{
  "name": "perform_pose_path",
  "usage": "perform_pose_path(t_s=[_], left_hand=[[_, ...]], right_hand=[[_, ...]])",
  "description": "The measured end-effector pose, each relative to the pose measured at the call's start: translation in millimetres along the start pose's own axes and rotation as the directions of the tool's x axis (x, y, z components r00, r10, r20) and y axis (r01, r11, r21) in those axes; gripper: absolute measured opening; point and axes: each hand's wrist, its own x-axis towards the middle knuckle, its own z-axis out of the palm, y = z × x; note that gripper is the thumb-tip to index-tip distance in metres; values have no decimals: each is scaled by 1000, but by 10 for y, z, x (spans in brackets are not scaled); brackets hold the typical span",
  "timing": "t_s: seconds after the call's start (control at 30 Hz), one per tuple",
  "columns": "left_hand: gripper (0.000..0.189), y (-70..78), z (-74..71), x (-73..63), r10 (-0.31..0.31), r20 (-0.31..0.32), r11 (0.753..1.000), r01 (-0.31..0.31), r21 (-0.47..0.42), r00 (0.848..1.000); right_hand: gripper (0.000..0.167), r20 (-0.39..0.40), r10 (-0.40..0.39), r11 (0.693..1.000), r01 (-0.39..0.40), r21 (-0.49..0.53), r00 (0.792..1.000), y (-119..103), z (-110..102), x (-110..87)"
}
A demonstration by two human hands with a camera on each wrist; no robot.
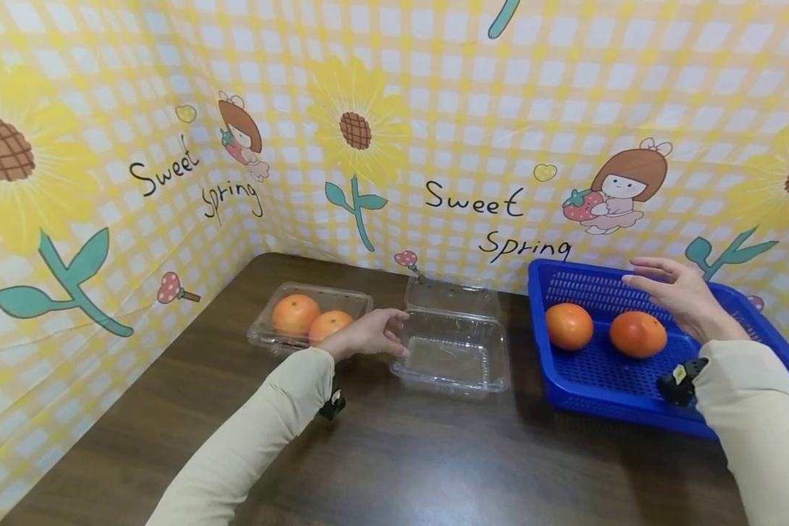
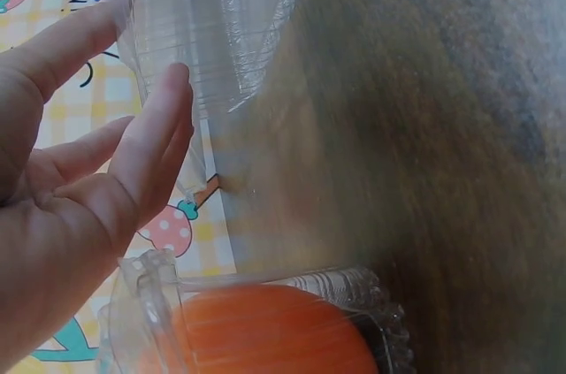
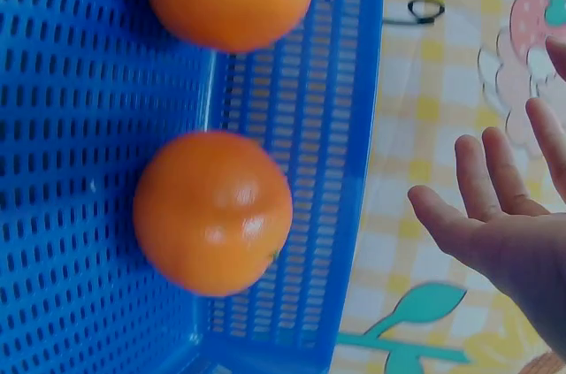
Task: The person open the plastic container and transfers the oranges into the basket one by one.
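Observation:
My left hand (image 1: 368, 334) is at the left edge of a clear plastic clamshell box (image 1: 447, 358), fingers loosely bent and fingertips right at its rim. The box has nothing in it, and its lid (image 1: 452, 296) is folded back toward the wall. Over the right part of a blue plastic basket (image 1: 559, 398) hovers my right hand (image 1: 687, 299), fingers spread and holding nothing. Two oranges lie in the basket: one on the left (image 1: 569, 326), the other (image 3: 212, 213) nearer that hand.
Left of the empty box stands a second clear box (image 1: 263, 330) with two oranges (image 1: 296, 315) inside, partly hidden by my left hand. Behind everything hangs a yellow checked cloth (image 1: 460, 109) with printed sunflowers. The brown table (image 1: 401, 460) extends toward me.

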Motion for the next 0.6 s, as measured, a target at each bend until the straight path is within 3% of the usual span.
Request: perform_pose_path(t_s=[0.1,0.3,0.43,0.6], left_hand=[[69,10,-3,-17,1,-6,1000,0,16,1000],[67,2,-7,-30,0,-20,1000,0,18,1000],[61,-9,-18,-24,17,-79,999,-13,49,997],[60,-3,-35,-6,36,-157,999,-32,26,987]], right_hand=[[52,1,-26,1000,26,-7,1000,-46,57,-24],[52,-2,-84,996,83,-38,996,-207,191,-97],[55,10,-95,995,95,-42,995,-306,299,-156],[58,49,-91,995,93,-32,995,-391,445,-234]])
